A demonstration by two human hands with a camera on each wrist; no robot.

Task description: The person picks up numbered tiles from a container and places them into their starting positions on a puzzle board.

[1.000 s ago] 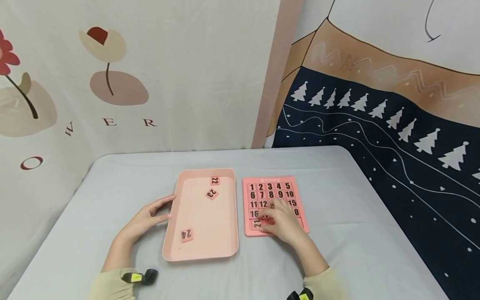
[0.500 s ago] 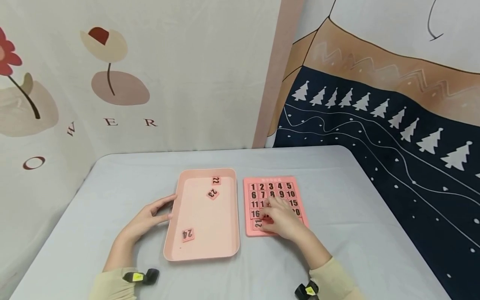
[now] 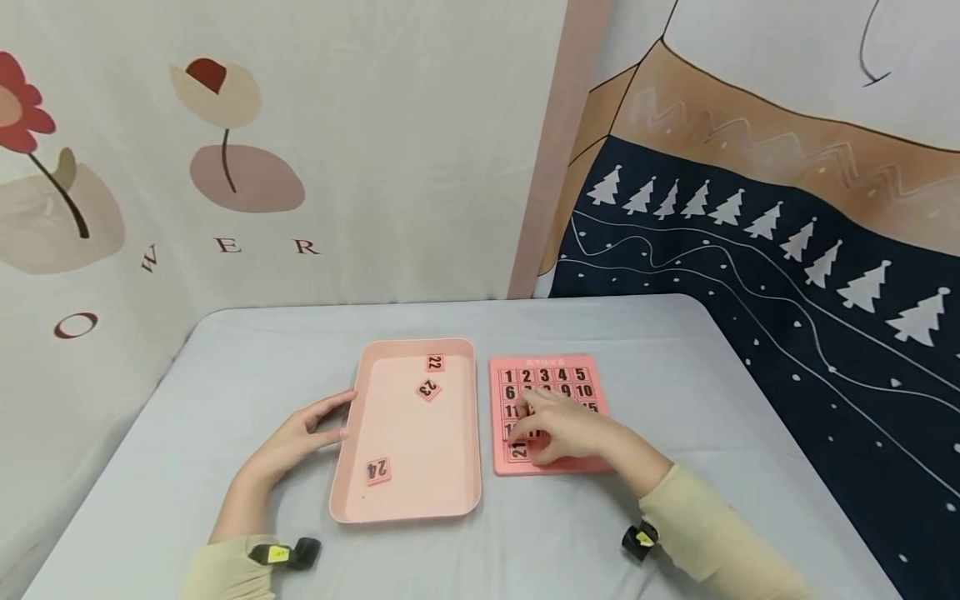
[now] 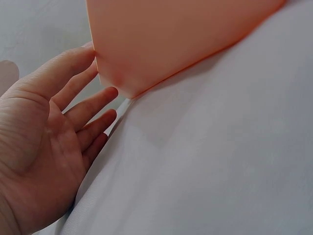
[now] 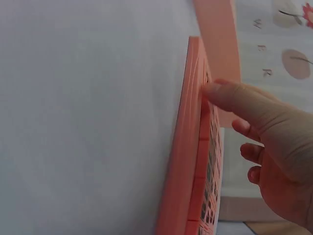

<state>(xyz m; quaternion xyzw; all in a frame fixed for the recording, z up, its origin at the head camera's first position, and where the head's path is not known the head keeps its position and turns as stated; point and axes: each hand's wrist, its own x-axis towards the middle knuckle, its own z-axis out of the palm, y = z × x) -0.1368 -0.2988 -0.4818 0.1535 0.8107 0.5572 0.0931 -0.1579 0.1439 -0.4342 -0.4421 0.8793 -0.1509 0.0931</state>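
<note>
My right hand (image 3: 566,425) is over a pink number board (image 3: 588,467), its thumb and fingertips around the 21 tile (image 3: 518,451) at the lower left. That tile lies turned sideways. In the right wrist view the thumb (image 5: 234,98) touches the board near its far end; the other fingers are bent, with no piece visible between them. My left hand (image 3: 288,446) touches the left side of a pale pink tray (image 3: 405,510), fingers spread. The left wrist view shows thumb and fingertips at the tray's wall (image 4: 161,44). Loose tiles 22 (image 3: 435,363), 23 (image 3: 428,389) and 24 (image 3: 378,471) lie in the tray.
Tray and board stand side by side on a table with a pale grey cloth (image 3: 645,350). Upper rows of the board hold numbered tiles. Behind the table hang a flower-printed cloth (image 3: 390,167) and a dark cloth with white trees (image 3: 750,275).
My right hand has turned on the board, its forearm swinging out to the right and its thumb and index finger spreading apart. The left hand stays at the tray. The head view shifts slightly.
</note>
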